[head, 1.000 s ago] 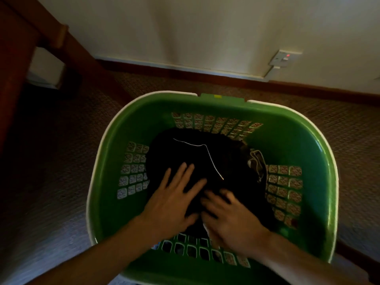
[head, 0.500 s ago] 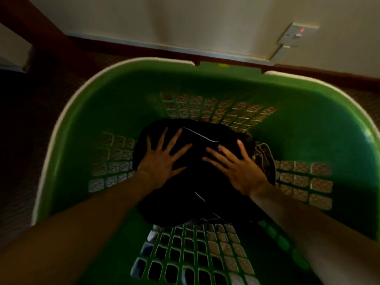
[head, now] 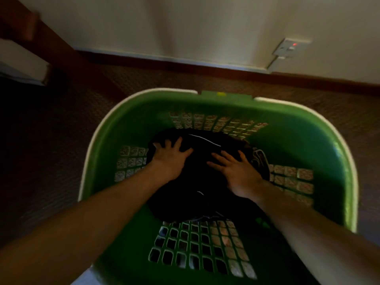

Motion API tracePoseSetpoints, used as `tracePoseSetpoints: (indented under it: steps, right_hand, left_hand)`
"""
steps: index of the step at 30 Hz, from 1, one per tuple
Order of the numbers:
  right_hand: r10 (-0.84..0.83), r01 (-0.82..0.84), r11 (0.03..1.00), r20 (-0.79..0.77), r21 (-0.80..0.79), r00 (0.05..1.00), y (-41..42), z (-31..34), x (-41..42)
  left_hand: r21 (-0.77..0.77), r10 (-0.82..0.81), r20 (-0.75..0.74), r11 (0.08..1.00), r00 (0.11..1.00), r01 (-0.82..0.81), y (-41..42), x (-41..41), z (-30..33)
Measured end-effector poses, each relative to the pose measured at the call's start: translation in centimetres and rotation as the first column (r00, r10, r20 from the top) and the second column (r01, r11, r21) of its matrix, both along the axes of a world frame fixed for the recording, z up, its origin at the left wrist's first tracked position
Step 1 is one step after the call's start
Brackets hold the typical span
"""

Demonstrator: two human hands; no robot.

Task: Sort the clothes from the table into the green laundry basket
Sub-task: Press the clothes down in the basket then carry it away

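Observation:
The green laundry basket [head: 304,145] with a white rim stands on the carpet below me. Dark clothes [head: 197,177] with a thin white cord lie piled at its bottom. My left hand [head: 168,157] presses flat on the left side of the pile, fingers spread toward the far-left edge. My right hand [head: 236,171] presses flat on the right side, fingers straight and spread. A lighter garment edge [head: 260,159] shows at the pile's right. The table is out of view.
Brown patterned carpet [head: 61,161] surrounds the basket. A cream wall with dark skirting [head: 185,64] runs behind it, with a wall socket [head: 290,48] at the right. Dark wooden furniture [head: 30,27] stands at the far left.
Both hands have slid outward over the pile, the left toward its far-left edge. The view has pulled back, so the basket looks smaller.

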State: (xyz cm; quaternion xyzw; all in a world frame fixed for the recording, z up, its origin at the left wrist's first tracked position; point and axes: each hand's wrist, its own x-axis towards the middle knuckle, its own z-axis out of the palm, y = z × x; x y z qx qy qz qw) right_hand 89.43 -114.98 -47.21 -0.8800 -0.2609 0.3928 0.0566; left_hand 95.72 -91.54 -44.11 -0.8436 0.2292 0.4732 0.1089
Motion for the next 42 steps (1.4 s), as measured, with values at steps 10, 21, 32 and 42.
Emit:
tracePoseSetpoints:
  steps: [10, 21, 32, 42]
  right_hand:
    - [-0.852, 0.719, 0.505, 0.413, 0.479, 0.323, -1.6, 18.0, -2.7]
    - [-0.988, 0.988, -0.153, -0.012, 0.015, -0.153, -4.8, 21.5, -5.2]
    - [-0.978, 0.992, -0.113, -0.171, -0.059, -0.122, -4.3, 25.7, -8.2]
    - [-0.966, 0.996, -0.084, -0.241, -0.035, -0.090, -3.6, 33.4, -7.8]
  left_hand:
    - [-0.514, 0.382, 0.517, 0.854, 0.766, -0.079, 4.4, -1.0, 17.8]
    - [-0.316, 0.971, -0.168, 0.110, 0.170, -0.943, 10.8, -4.5, 17.7]
    - [-0.230, 0.985, -0.170, -0.043, -0.003, -0.972, 8.0, -6.5, 20.6]
    - [-0.270, 0.939, -0.324, -0.211, -0.118, -0.940, 6.4, -7.3, 29.1]
